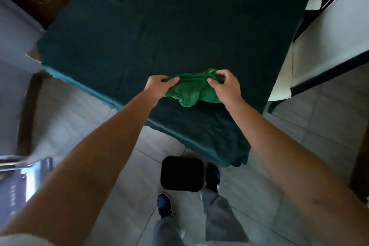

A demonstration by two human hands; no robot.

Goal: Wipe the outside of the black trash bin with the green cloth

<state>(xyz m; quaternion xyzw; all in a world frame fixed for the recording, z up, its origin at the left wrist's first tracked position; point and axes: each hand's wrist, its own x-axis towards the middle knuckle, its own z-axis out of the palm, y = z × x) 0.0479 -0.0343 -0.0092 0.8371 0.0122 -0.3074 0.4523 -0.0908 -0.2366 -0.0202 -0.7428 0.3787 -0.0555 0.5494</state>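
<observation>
Cloth (pixel 191 91): green, bunched, held over the near edge of the table (pixel 139 26), which is draped in dark teal fabric. Left hand (pixel 158 86) pinches its left end; right hand (pixel 225 86) pinches its right end.
Bin (pixel 182 173): black, on the tiled floor below the table edge, just beside the person's shoes, untouched.
Risks: the bunched cloth likely wipes poorly unless spread; a pinch may catch the table covering and drag it; a foot may knock the bin.
</observation>
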